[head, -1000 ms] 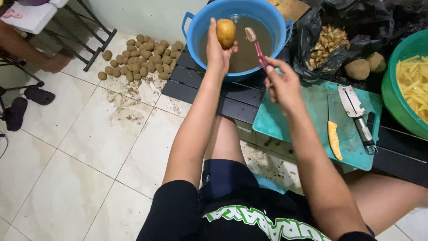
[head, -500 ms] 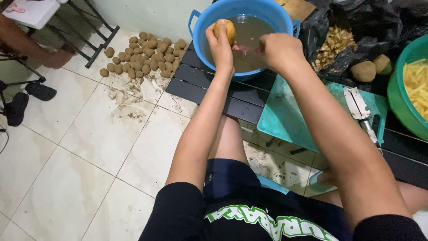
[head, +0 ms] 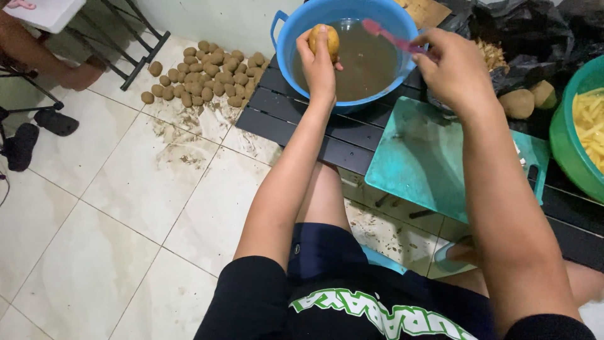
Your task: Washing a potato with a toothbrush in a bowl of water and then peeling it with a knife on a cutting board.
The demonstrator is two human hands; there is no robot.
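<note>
I read this as the scrubbing step. My left hand point(head: 319, 63) has its grip clamped on a yellow potato point(head: 324, 41), held over the blue basin point(head: 286, 28) of murky water at 12 o'clock on the bench point(head: 296, 119). My right hand point(head: 454, 69), at 1 o'clock, grips a pink brush point(head: 390, 38) lifted clear. Next, I judge, the bristles must meet the potato.

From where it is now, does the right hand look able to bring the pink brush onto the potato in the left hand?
Probably yes: the right hand holds the brush over the blue basin, with only open water between it and the potato in the left hand.
</note>
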